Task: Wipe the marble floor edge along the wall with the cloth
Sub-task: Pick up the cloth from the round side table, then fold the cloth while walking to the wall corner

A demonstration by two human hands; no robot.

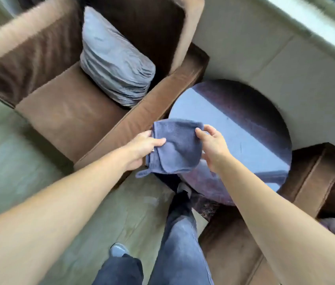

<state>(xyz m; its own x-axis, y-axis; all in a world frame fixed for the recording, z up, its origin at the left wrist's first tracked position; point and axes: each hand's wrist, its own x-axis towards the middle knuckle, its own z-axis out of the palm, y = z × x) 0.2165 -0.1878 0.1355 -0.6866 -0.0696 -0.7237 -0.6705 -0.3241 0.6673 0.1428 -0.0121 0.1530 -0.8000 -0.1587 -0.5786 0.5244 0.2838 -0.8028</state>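
Note:
A folded blue-grey cloth hangs in the air between both hands, above the gap between an armchair and a round table. My left hand grips its left edge, thumb on top. Its right edge is pinched by my right hand. A small loop dangles from the cloth's lower left corner. The pale marble floor runs beyond the table up to the wall and window strip at the top right.
A brown armchair with a grey cushion stands at the left. The dark round glossy table sits right of the cloth. Another brown seat is at the right. My legs in dark jeans stand on greenish floor below.

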